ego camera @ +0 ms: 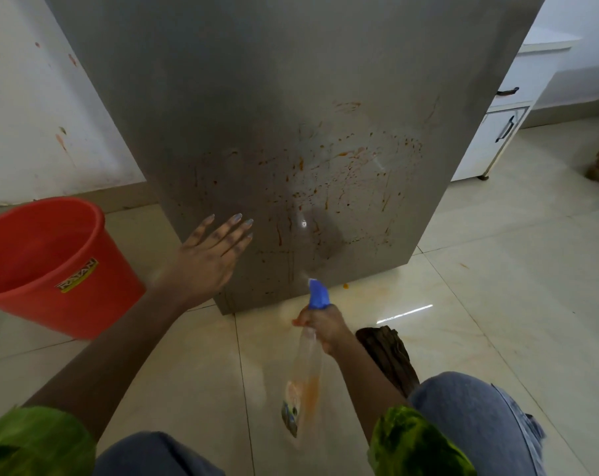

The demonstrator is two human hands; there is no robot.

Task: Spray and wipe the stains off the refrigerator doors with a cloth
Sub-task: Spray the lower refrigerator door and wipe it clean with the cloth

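my right hand (325,326) is gripping the spray bottle (303,379), aiming at the stained fridge door (291,132); left hand (208,259) is spreading flat, fingers straight, against it. brown cloth (389,355) is lying behind my right hand.

A grey refrigerator door (256,97) fills the middle, its lower half spattered with orange-red stains (329,173). The left hand (205,259) is spread flat, fingers straight, at the door's lower left edge; whether it touches the metal cannot be told. The right hand (325,326) grips a clear spray bottle (305,376) at the neck, its blue trigger head (318,295) aimed at the stained area near the door's foot. A brown cloth (389,355) lies on the tiled floor (497,286) beside the right knee. A red bucket (50,269) stands to the left, a white cabinet (497,135) to the right.
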